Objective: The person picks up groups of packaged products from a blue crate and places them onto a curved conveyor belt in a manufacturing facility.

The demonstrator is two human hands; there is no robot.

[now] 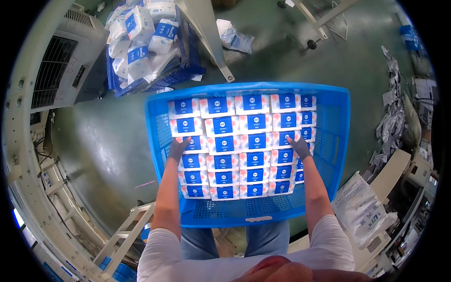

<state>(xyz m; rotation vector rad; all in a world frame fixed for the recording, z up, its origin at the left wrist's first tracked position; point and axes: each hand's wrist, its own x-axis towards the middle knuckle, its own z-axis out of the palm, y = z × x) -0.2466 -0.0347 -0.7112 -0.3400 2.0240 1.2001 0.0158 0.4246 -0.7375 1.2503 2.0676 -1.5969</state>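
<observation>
Rows of white tissue packs [223,144] with blue labels and pink-orange print fill most of a blue plastic crate [249,87]. My left hand [178,148], in a dark grey glove with bare fingertips, clasps the left side of the block, thumb over the top of an outer pack. On the other side my right hand [299,146], gloved alike, has its thumb on a pack in the fourth column and reaches down beside the narrower rightmost column. The other fingers of both hands are largely hidden. The packs between my hands lie tightly side by side.
A dark blue bin [183,75] heaped with wrapped tissue packs stands beyond the crate, left of a pale metal leg [206,40]. Crumpled film [391,117] lies along the right. A white printed sack [364,207] is at lower right, a pale ladder-like frame [127,235] at lower left.
</observation>
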